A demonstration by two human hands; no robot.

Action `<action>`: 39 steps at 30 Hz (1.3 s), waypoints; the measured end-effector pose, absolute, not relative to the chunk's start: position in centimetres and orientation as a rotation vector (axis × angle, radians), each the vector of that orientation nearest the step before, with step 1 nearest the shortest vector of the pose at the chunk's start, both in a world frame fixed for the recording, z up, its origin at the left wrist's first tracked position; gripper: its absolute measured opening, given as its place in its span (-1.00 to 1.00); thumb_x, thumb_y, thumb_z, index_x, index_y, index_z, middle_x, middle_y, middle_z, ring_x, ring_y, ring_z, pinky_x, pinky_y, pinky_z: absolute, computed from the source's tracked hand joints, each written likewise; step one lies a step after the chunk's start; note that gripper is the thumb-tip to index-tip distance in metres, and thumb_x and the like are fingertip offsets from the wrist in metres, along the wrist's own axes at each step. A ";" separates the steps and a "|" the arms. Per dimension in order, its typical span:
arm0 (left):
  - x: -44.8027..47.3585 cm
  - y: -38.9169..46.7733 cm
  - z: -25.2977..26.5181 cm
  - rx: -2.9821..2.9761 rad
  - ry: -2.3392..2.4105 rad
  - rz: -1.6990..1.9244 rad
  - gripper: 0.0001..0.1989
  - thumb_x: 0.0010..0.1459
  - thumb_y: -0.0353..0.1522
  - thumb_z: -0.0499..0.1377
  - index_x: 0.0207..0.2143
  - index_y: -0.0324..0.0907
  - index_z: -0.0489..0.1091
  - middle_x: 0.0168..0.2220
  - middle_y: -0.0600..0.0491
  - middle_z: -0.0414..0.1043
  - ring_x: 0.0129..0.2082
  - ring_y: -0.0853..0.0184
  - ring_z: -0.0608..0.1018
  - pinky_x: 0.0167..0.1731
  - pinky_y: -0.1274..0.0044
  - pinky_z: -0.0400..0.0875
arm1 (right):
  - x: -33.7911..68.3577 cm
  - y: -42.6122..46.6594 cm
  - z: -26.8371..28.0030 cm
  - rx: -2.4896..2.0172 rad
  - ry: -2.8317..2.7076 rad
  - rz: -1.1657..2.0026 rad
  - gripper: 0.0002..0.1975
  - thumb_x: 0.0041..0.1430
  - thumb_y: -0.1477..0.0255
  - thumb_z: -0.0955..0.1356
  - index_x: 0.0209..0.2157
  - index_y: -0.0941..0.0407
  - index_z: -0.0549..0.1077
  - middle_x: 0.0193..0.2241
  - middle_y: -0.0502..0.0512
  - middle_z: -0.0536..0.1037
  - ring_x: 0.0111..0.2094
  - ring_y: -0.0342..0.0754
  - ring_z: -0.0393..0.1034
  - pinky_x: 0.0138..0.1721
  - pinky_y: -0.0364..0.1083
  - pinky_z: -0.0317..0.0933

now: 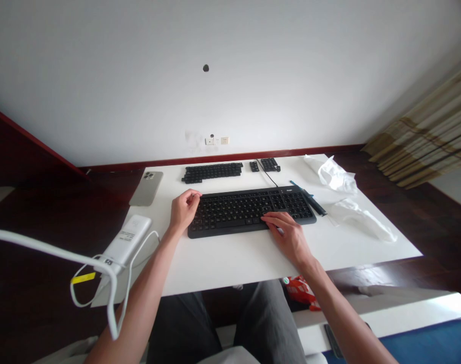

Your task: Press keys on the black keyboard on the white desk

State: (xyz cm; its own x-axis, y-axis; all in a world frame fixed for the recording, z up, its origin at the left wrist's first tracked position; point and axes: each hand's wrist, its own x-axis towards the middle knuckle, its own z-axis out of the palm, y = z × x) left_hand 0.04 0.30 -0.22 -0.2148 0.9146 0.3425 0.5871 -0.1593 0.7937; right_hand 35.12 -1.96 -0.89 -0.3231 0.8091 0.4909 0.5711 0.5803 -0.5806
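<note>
From the head view I see my left hand point(183, 208) curled at the left end of the black keyboard point(251, 210), fingers bent over its top corner as if steadying it; whether it truly grips the edge I cannot tell. My right hand point(287, 235) lies flat and released on the lower right keys, fingertips touching the keycaps, holding nothing. The keyboard sits in the middle of the white bench point(230, 258), square to me, its cable point(267, 174) running back toward the wall.

Behind it, rows of loose black keycaps point(212, 172) lie grouped, with a smaller cluster point(268, 164) to the right, kept apart from the keyboard. A dark pen-like tool point(309, 198) rests just beside the keyboard's right end, near crumpled clear plastic bags point(338, 177).

A phone point(147, 188) lies face down at the left. The white power bank point(126, 241) carries printed text too small to read; the keyboard's corner logo is likewise illegible.
</note>
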 end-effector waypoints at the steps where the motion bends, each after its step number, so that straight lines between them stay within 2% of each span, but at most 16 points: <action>1: 0.0 0.3 -0.2 1.704 1.771 1.321 -0.77 0.31 -0.24 0.15 -0.30 -0.14 0.55 -0.54 0.15 0.35 -0.54 0.35 0.33 -0.44 0.53 0.21 | 35.1 -2.0 -0.9 -1.097 -2.031 0.389 -0.75 0.43 0.43 0.31 -0.09 -0.01 0.66 -0.08 0.12 0.66 -0.03 0.09 0.53 0.03 0.13 0.49; 10: 0.0 0.2 -0.3 1.703 1.768 1.322 -0.76 0.31 -0.24 0.15 -0.29 -0.15 0.55 -0.53 0.15 0.36 -0.54 0.35 0.34 -0.44 0.53 0.22 | 35.4 -1.8 -0.8 -1.148 -1.986 0.475 -0.78 0.41 0.41 0.34 -0.03 0.00 0.61 -0.07 0.11 0.66 -0.01 0.09 0.53 0.07 0.11 0.45; 18: 0.0 0.4 -0.3 1.709 1.770 1.318 -0.76 0.31 -0.24 0.14 -0.29 -0.15 0.54 -0.54 0.15 0.36 -0.54 0.35 0.34 -0.44 0.53 0.22 | 35.0 -2.0 -0.6 -1.120 -2.014 0.388 -0.76 0.42 0.42 0.31 -0.12 0.00 0.66 -0.11 0.12 0.67 -0.05 0.09 0.55 0.03 0.11 0.49; 39: -0.1 0.3 -0.4 1.718 1.746 1.336 -0.79 0.32 -0.27 0.16 -0.29 -0.15 0.54 -0.54 0.16 0.34 -0.55 0.36 0.32 -0.47 0.53 0.18 | 35.4 -2.0 -1.0 -1.119 -2.025 0.416 -0.72 0.44 0.44 0.30 -0.08 0.00 0.67 -0.07 0.12 0.66 -0.02 0.07 0.55 0.05 0.09 0.48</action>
State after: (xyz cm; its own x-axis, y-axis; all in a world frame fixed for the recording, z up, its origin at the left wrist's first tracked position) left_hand -0.06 0.30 -0.35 -0.2036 0.9120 0.3560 0.5819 -0.1797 0.7932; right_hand 35.38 -2.01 -1.01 -0.3174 0.8242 0.4689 0.5728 0.5607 -0.5979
